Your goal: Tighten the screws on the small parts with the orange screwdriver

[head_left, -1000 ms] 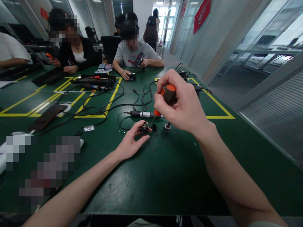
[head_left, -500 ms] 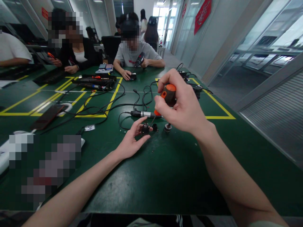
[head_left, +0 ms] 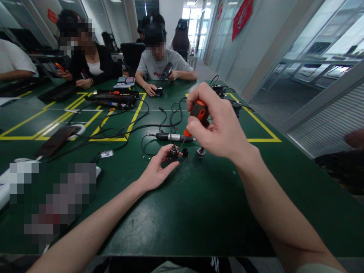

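Screwdriver (head_left: 198, 112): orange-and-black handle mostly hidden inside the right hand (head_left: 218, 127); thin shaft slants down-left, its tip hard to make out where it meets the small round black part (head_left: 173, 154). Blurred patch at lower left conceals an item.

Surroundings: green table (head_left: 204, 204) with yellow tape lines; pen-shaped tool (head_left: 173, 137) on a black cable just behind; two smaller round pieces (head_left: 185, 152) (one metallic) just right of the part; a phone (head_left: 55, 140) well left.

Left hand (head_left: 155, 172): thumb and fingers pinch the black part on the tabletop. Right-hand fingers are curled tight around the handle.
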Motion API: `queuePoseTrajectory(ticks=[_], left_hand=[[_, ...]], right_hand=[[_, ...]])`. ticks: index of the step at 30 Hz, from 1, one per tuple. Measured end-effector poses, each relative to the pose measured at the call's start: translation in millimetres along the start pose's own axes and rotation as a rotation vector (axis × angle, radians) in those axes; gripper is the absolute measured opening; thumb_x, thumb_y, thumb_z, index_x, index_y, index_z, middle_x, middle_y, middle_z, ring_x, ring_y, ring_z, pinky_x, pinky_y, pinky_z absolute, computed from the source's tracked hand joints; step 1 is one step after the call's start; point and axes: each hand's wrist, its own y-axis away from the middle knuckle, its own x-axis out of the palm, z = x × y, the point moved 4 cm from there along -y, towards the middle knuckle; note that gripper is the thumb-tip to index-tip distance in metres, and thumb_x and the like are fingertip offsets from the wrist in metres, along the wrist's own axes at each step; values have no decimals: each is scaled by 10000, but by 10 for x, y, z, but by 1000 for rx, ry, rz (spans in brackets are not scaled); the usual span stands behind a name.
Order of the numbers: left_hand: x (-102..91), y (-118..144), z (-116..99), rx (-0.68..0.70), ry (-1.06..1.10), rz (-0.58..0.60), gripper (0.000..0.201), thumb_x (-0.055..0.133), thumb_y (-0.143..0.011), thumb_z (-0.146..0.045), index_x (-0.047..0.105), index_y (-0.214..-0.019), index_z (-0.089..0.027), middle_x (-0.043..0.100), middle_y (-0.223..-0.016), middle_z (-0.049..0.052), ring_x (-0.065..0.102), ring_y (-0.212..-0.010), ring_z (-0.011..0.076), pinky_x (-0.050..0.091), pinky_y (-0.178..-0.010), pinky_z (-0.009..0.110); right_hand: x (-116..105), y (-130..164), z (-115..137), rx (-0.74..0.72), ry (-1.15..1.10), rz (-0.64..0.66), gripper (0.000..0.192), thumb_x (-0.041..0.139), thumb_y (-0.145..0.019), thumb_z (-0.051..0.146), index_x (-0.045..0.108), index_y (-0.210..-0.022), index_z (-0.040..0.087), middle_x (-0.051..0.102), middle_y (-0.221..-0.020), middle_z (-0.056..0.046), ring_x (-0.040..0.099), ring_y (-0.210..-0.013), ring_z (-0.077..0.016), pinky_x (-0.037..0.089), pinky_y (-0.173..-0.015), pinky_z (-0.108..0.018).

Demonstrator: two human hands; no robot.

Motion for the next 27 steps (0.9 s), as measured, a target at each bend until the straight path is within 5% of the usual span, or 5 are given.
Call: queuePoseTrajectory(ticks=[5,14,18,23,27], left_hand=[[0,-23,-5,-28,-32,11,408,677,-979,-279,570,-1363,-195,729,-1293,132,685,-1216,266,493,-1123,455],[2,-42,55,-111,15,87,363,688,-968,-330,629,-1292,-176,744,-1268,128,683,-1198,273,497,-1104,442],[5,-39,143,-171,24,105,355,705,-948,-366,652,-1232,-160,760,-1192,118,697,-1114,258,530,-1039,429],[2,-45,175,-193,6,110,316,706,-932,-353,663,-1177,-158,762,-1151,110,698,-1083,254,533,-1022,430],[6,-52,165,-202,-37,110,294,718,-908,-323,664,-1139,-150,763,-1126,108,699,-1057,249,530,-1010,420]], right_hand=[[-4,1,18,0,21,-46,162,592,-978,381,569,-891,246,516,-682,24,506,-639,-167,358,-605,-299],[23,17,-20,24,29,-45,131,601,-922,242,565,-1048,252,562,-779,16,493,-592,-159,351,-587,-308],[18,16,-23,15,26,-12,54,588,-944,273,564,-985,246,515,-693,35,475,-581,-157,314,-575,-300],[1,8,2,18,22,-41,194,629,-974,424,560,-913,254,503,-668,34,498,-598,-159,304,-577,-291],[25,7,-1,45,21,-14,93,623,-946,315,567,-982,250,532,-722,26,484,-589,-161,327,-590,-302]])
